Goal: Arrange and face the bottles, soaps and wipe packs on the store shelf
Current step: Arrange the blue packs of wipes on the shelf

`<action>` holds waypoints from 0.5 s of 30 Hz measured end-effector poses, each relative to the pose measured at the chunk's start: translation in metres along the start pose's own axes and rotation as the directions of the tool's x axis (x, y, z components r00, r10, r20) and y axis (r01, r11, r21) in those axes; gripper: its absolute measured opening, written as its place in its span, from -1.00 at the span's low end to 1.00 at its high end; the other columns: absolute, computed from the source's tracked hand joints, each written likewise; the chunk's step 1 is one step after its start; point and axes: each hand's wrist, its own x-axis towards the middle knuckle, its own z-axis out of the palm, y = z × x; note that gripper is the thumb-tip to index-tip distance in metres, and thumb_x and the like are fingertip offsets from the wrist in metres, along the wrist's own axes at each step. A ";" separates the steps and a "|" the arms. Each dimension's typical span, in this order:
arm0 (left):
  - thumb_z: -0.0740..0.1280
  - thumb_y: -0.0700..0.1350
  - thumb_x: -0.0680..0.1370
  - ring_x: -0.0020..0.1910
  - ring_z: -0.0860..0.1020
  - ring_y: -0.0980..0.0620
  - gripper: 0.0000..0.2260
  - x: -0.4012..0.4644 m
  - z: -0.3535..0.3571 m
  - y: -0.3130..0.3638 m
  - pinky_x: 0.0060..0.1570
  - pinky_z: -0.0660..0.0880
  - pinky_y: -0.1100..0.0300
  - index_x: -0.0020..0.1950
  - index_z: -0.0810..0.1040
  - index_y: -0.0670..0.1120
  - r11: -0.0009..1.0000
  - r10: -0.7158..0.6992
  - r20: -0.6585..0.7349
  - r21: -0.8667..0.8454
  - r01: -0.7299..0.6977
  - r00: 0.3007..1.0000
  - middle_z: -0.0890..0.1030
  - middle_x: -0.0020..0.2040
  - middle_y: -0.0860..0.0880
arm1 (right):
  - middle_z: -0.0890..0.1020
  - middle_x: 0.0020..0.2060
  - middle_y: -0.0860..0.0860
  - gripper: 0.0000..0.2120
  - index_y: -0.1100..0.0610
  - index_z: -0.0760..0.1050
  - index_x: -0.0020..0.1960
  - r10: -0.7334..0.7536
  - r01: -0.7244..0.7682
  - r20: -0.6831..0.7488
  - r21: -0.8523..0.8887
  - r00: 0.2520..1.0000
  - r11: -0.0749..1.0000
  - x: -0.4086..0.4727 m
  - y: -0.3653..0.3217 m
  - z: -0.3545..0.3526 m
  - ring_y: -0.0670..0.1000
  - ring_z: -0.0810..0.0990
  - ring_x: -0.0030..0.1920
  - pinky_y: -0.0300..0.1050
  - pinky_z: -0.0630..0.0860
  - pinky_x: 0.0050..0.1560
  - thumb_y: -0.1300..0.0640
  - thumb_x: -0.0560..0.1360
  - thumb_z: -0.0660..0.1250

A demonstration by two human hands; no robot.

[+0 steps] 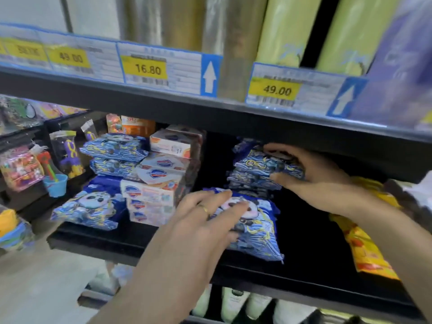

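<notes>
We press our flat left hand [210, 213] on a front wipe pack [254, 228] while our right hand [311, 174] grips the centre stack [261, 169], next needing squaring.

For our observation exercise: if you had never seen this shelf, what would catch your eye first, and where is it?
First, the two hands in the middle shelf: the left hand lies flat on a blue panda wipe pack at the front, and the right hand grips a stack of wipe packs further back. Next, the yellow price tags on the shelf edge above, and the soap boxes stacked to the left.
</notes>
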 end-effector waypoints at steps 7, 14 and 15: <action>0.55 -0.02 0.46 0.27 0.57 -0.08 -0.56 0.029 0.040 0.004 0.06 0.66 0.07 0.33 0.62 0.11 0.994 -0.050 0.065 0.104 0.043 0.997 0.65 0.29 0.02 | 0.51 0.33 -0.18 -0.52 -0.28 0.43 0.38 -0.155 0.154 0.066 0.023 0.986 0.988 0.002 0.000 0.018 -0.05 0.42 0.39 0.00 0.35 0.46 -0.07 0.51 0.48; 0.55 0.03 0.45 0.30 0.52 0.00 -0.50 0.036 0.044 0.000 0.00 0.64 0.11 0.38 0.56 0.19 0.992 -0.066 0.032 0.109 0.062 0.997 0.63 0.29 0.09 | 0.47 0.35 -0.13 -0.53 -0.18 0.48 0.41 -0.124 0.125 0.070 -0.006 0.990 0.992 0.010 0.008 0.049 0.02 0.33 0.39 -0.16 0.22 0.41 -0.02 0.53 0.48; 0.53 0.05 0.46 0.32 0.51 0.01 -0.50 0.036 0.043 0.000 0.01 0.63 0.13 0.39 0.54 0.21 0.991 -0.074 0.043 0.111 0.068 0.996 0.62 0.30 0.11 | 0.47 0.34 -0.12 -0.53 -0.16 0.48 0.41 -0.124 0.123 0.070 0.011 0.990 0.992 0.010 0.009 0.050 0.02 0.33 0.39 -0.18 0.21 0.39 -0.01 0.54 0.47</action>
